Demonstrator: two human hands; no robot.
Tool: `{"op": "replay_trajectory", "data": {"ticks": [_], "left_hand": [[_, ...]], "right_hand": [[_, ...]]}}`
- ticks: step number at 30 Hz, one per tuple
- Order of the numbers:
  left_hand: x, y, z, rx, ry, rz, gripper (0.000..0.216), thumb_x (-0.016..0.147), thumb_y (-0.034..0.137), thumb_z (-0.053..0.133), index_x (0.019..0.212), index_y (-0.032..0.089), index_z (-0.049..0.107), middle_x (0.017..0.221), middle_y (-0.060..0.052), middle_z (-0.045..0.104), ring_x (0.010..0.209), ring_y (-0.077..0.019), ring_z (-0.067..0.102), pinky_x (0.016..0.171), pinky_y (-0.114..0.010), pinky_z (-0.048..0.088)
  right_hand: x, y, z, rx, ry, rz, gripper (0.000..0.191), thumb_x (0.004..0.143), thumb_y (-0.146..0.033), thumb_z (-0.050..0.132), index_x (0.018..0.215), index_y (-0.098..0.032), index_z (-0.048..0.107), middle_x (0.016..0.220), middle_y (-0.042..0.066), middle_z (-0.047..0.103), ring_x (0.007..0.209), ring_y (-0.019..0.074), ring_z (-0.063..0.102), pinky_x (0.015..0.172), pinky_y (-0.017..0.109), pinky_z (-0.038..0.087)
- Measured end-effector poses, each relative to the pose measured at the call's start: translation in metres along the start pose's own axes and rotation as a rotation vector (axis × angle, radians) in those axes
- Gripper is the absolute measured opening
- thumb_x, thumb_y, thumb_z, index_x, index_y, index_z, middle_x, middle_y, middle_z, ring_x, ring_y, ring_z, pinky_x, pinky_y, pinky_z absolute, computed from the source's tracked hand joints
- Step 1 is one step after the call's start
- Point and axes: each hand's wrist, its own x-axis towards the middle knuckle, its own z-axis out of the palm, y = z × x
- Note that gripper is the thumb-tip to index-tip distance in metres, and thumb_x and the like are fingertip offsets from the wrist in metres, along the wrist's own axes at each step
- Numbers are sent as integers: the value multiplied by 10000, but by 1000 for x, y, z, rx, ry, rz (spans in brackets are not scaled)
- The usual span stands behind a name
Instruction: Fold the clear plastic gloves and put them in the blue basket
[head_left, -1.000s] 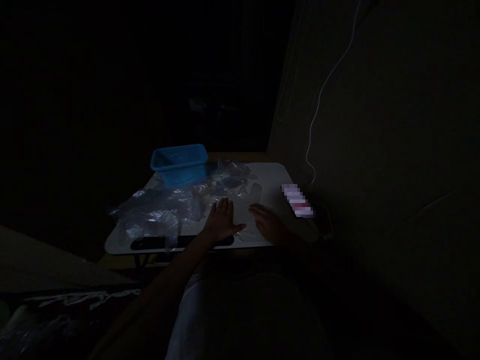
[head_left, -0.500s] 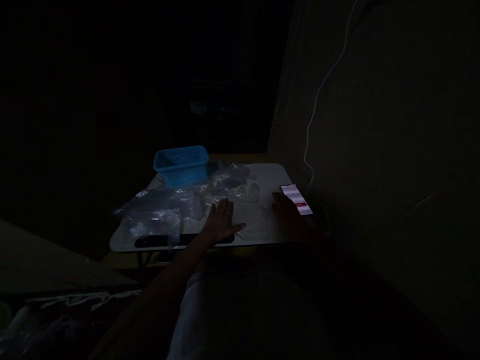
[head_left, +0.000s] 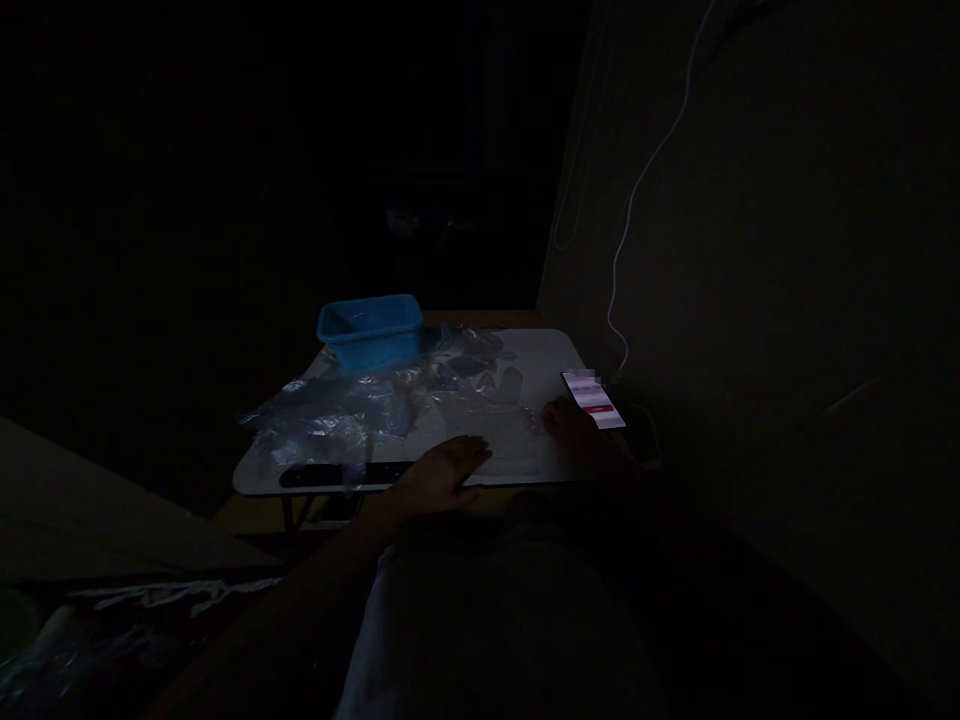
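The scene is very dark. A thin, see-through plastic piece [head_left: 487,420], bag-like with a rounded tab at its far end, lies spread flat on a small white table [head_left: 540,350]. My left hand [head_left: 446,470] rests at its near left edge by the table's front, fingers stretched out and palm down. At the plastic's right side is my right hand [head_left: 570,425], in deep shadow; its fingers look bent, but whether they grip the plastic is not visible. To the left lies a heap of crumpled clear plastic [head_left: 330,415].
A blue plastic basket [head_left: 375,340] stands at the table's back left. By the right edge lies a lit phone [head_left: 594,400], with a white cable [head_left: 616,270] hanging down the wall behind it. A dark slot [head_left: 322,475] runs along the table's front.
My left hand has slid toward the table's front edge and turned so its fingers point right. My right hand has moved slightly nearer. The view has shifted a little.
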Motion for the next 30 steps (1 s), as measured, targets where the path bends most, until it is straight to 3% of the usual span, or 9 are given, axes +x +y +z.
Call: {"op": "replay_trajectory", "data": {"ticks": [6, 10, 13, 16, 20, 22, 25, 30], "left_hand": [[2, 13, 5, 0, -10, -46, 475, 843, 383, 419, 1232, 112, 449, 1285, -151, 472, 1212, -231, 408, 988, -376, 371], [18, 19, -3, -113, 88, -74, 448, 886, 376, 322, 1270, 162, 409, 1318, -91, 450, 1210, -177, 409, 1004, -344, 356], [27, 7, -14, -177, 191, -157, 450, 896, 381, 260, 1251, 169, 438, 1296, -78, 476, 1201, -179, 417, 1011, -358, 345], [27, -14, -20, -170, 265, -300, 470, 882, 406, 264, 1224, 159, 470, 1258, -99, 506, 1169, -216, 450, 975, -385, 381], [18, -37, -20, -163, 342, -380, 443, 878, 378, 261, 1169, 144, 500, 1189, -112, 553, 1101, -220, 504, 937, -391, 410], [14, -42, -19, -170, 374, -422, 446, 873, 392, 262, 1142, 134, 507, 1147, -122, 574, 1058, -220, 533, 909, -387, 431], [8, -44, -16, -179, 397, -463, 463, 875, 410, 234, 1119, 132, 513, 1119, -122, 586, 1034, -216, 547, 895, -375, 441], [-1, -47, -9, -186, 396, -466, 476, 887, 410, 195, 1107, 138, 519, 1109, -104, 590, 1032, -204, 545, 900, -359, 435]], "right_hand": [[15, 9, -3, 168, 103, 39, 168, 778, -150, 439, 770, -160, 607, 828, 55, 643, 759, 144, 578, 654, 227, 408], [26, 21, -22, 445, 212, 39, 180, 738, -161, 424, 713, -163, 603, 671, 23, 629, 620, 137, 574, 581, 236, 426], [34, 27, -45, 535, 316, 104, 171, 707, -172, 441, 725, -162, 611, 660, 21, 634, 592, 140, 577, 555, 241, 432], [37, 19, -73, 434, 379, 16, 189, 718, -173, 451, 792, -162, 624, 774, 40, 666, 690, 152, 604, 617, 251, 441], [26, -18, -98, 67, 378, -91, 236, 808, -237, 425, 918, -179, 626, 935, 66, 664, 809, 189, 603, 722, 299, 420], [17, -42, -94, -74, 274, -175, 248, 830, -220, 398, 933, -163, 617, 960, 87, 655, 821, 204, 600, 733, 311, 411], [4, -72, -68, -171, 105, -288, 250, 834, -162, 378, 964, -150, 590, 983, 105, 637, 861, 203, 591, 743, 297, 410], [-15, -104, -22, -122, -4, -242, 276, 829, -161, 376, 1030, -176, 564, 1107, 110, 585, 871, 207, 602, 675, 299, 458]]}}
